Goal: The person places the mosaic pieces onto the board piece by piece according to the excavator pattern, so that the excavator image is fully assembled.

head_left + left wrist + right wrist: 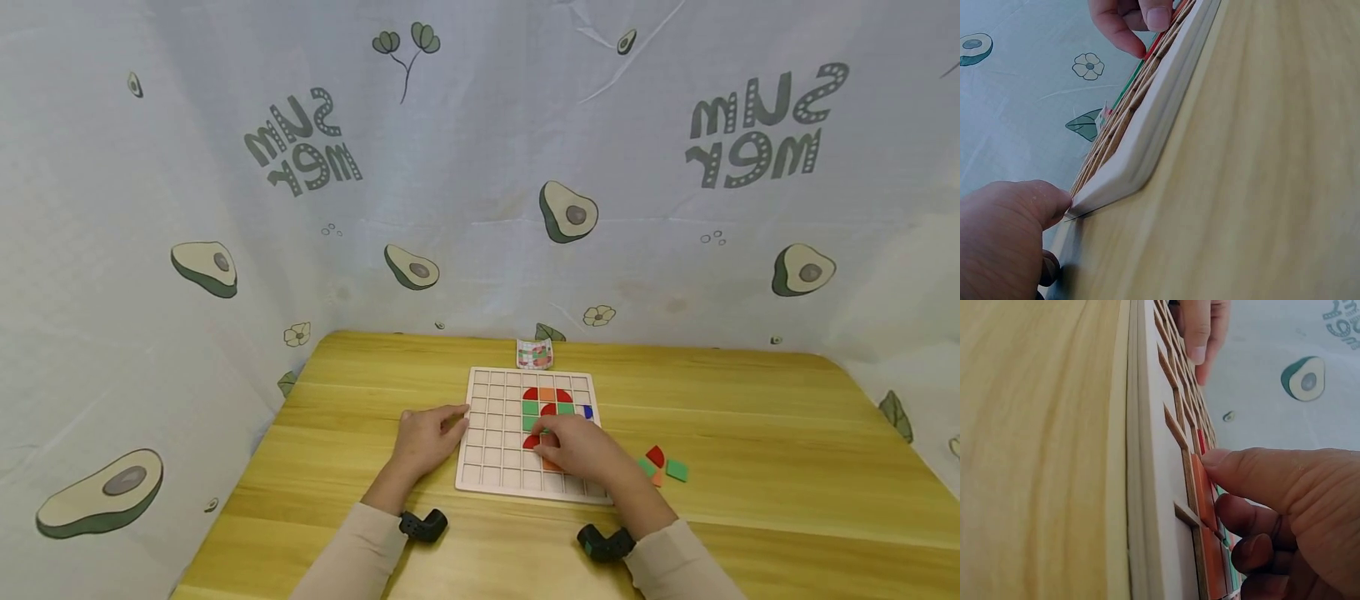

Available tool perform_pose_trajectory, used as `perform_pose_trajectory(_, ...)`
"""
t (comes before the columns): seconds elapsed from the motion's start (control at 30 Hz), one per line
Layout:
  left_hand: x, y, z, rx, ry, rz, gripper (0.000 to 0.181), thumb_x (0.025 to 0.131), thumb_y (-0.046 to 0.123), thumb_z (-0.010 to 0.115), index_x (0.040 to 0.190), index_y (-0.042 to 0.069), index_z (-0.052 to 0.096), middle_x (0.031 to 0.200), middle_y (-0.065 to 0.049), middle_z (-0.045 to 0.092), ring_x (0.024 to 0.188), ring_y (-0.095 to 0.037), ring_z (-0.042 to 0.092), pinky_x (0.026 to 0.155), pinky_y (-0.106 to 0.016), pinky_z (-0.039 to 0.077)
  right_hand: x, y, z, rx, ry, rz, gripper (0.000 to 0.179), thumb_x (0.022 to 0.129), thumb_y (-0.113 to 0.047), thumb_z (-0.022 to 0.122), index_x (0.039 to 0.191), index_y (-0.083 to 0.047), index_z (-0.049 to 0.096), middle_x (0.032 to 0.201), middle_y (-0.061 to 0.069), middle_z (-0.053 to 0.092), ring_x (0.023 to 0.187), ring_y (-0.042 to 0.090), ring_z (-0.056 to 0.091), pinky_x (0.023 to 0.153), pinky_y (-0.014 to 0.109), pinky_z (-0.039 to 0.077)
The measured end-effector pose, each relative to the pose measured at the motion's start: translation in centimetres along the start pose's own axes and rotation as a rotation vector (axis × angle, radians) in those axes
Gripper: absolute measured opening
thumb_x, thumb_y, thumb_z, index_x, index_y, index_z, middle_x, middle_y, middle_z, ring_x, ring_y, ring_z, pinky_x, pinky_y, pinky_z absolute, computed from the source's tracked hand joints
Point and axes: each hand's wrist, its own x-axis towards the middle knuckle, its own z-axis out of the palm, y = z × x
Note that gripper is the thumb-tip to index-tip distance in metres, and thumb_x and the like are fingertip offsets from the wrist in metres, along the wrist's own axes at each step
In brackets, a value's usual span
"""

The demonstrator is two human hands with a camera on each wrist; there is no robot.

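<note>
A pale wooden grid board [491,454] lies flat on the table. Red quarter-round tiles, green and orange square tiles and a blue tile [588,412] sit in its cells, mostly in the right half. Against the board's left edge rest the fingertips of my left hand [423,437]; its thumb [1047,199] touches the rim near a corner. My right hand [581,450] is over the lower right of the grid, thumb and index finger apart beside a red tile [530,442]. In the right wrist view its thumb tip meets an orange tile [1202,487]. The palm hides some cells.
Loose tiles lie right of the board, among them a red quarter-round [656,456] and a green square [677,470]. A small patterned card [534,355] stands behind the board. A printed curtain [480,275] hangs beyond the wooden table [750,433].
</note>
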Motion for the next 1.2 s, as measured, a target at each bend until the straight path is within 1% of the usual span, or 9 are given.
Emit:
perform_pose_trajectory(0.13, 0.0, 0.0, 0.0, -0.007, -0.002, -0.001, 0.031, 0.099, 0.039, 0.064, 0.128, 0.03, 0.073, 0.057, 0.015, 0.046, 0.057, -0.001, 0.041, 0.077, -0.033, 0.025, -0.2, 0.0, -0.4, 0.009, -0.013, 0.016, 0.015, 0.095, -0.02, 0.072, 0.11, -0.016, 0.074, 0.074, -0.008, 0.056, 0.067, 0.009, 0.048, 0.064, 0.027, 0.041)
perform_pose_trajectory(0.23, 0.0, 0.0, 0.0, -0.009, 0.0, 0.0, 0.031, 0.099, 0.039, 0.064, 0.127, 0.03, 0.073, 0.057, 0.015, 0.048, 0.058, -0.001, 0.042, 0.077, -0.032, 0.026, -0.5, 0.3, -1.1, 0.025, -0.014, 0.036, 0.018, 0.096, -0.023, 0.071, 0.112, -0.015, 0.074, 0.075, -0.007, 0.057, 0.067, 0.01, 0.048, 0.064, 0.027, 0.042)
perform_pose_trajectory(0.43, 0.0, 0.0, 0.1, -0.007, -0.003, -0.003, 0.031, 0.099, 0.039, 0.064, 0.128, 0.031, 0.073, 0.059, 0.016, 0.05, 0.06, -0.001, 0.043, 0.076, -0.032, 0.025, -1.6, 2.1, -3.3, 0.079, 0.014, 0.145, 0.024, 0.097, -0.023, 0.07, 0.117, -0.011, 0.071, 0.079, 0.0, 0.057, 0.068, 0.015, 0.05, 0.062, 0.029, 0.043)
perform_pose_trajectory(0.53, 0.0, 0.1, 0.1, -0.004, -0.003, -0.004, 0.031, 0.099, 0.04, 0.064, 0.128, 0.031, 0.073, 0.059, 0.015, 0.049, 0.06, -0.001, 0.043, 0.075, -0.032, 0.024, -2.5, 3.3, -4.5, 0.086, 0.038, 0.211, 0.028, 0.098, -0.027, 0.069, 0.121, -0.011, 0.069, 0.084, 0.002, 0.057, 0.07, 0.017, 0.051, 0.062, 0.031, 0.044)
perform_pose_trajectory(0.63, 0.0, 0.2, 0.1, -0.002, -0.005, -0.006, 0.031, 0.099, 0.04, 0.064, 0.127, 0.031, 0.073, 0.059, 0.015, 0.048, 0.06, -0.001, 0.042, 0.075, -0.032, 0.025, -3.8, 4.3, -5.6, 0.092, 0.05, 0.265, 0.031, 0.099, -0.028, 0.068, 0.124, -0.01, 0.067, 0.087, 0.004, 0.057, 0.071, 0.019, 0.051, 0.059, 0.032, 0.045)
perform_pose_trajectory(0.8, 0.0, 0.2, 0.1, 0.005, -0.005, -0.006, 0.031, 0.1, 0.039, 0.064, 0.128, 0.031, 0.073, 0.059, 0.014, 0.047, 0.058, -0.002, 0.041, 0.076, -0.032, 0.025, -5.8, 5.7, -6.8, 0.095, 0.06, 0.258, 0.028, 0.099, -0.022, 0.067, 0.123, -0.007, 0.067, 0.088, 0.005, 0.056, 0.071, 0.019, 0.049, 0.058, 0.032, 0.044)
perform_pose_trajectory(0.87, 0.0, 0.2, 0.1, 0.01, -0.003, -0.006, 0.031, 0.1, 0.039, 0.064, 0.128, 0.031, 0.073, 0.058, 0.014, 0.046, 0.057, -0.002, 0.04, 0.076, -0.032, 0.025, -6.3, 6.4, -7.1, 0.088, 0.054, 0.256, 0.026, 0.098, -0.022, 0.068, 0.12, -0.007, 0.068, 0.087, 0.004, 0.056, 0.071, 0.018, 0.049, 0.06, 0.032, 0.042)
perform_pose_trajectory(1.03, 0.0, 0.3, 0.1, 0.015, -0.006, -0.011, 0.031, 0.1, 0.04, 0.064, 0.128, 0.031, 0.073, 0.059, 0.014, 0.046, 0.058, -0.002, 0.041, 0.076, -0.032, 0.025, -7.3, 8.0, -7.6, 0.101, 0.018, 0.325, 0.025, 0.097, -0.024, 0.07, 0.116, -0.007, 0.069, 0.087, 0.004, 0.056, 0.074, 0.019, 0.05, 0.061, 0.032, 0.043)
perform_pose_trajectory(1.2, 0.0, 0.3, 0.0, 0.013, -0.013, -0.02, 0.032, 0.1, 0.04, 0.063, 0.129, 0.031, 0.072, 0.059, 0.014, 0.047, 0.058, -0.003, 0.041, 0.076, -0.032, 0.025, -8.0, 9.4, -8.2, 0.128, -0.035, 0.356, 0.022, 0.093, -0.017, 0.072, 0.112, -0.005, 0.069, 0.089, 0.006, 0.06, 0.079, 0.021, 0.05, 0.065, 0.034, 0.042)
